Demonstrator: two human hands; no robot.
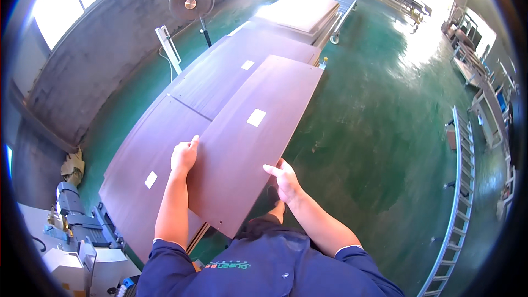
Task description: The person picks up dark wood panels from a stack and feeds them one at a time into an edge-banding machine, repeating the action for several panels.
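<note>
A long purple-brown board with a white label lies slantwise in front of me, between my two hands. My left hand grips its left edge, thumb up. On the right edge, my right hand has its thumb on top and its fingers curled under, partly hidden. Beneath and to the left are more boards of the same colour: a near one and a farther one, each with a white label. The held board overlaps both, and its near end sticks out toward my body.
A stack of pale boards stands beyond, beside a roller conveyor. A fan and white post are at left. Machinery with a motor sits near left. A roller track runs along the right over green floor.
</note>
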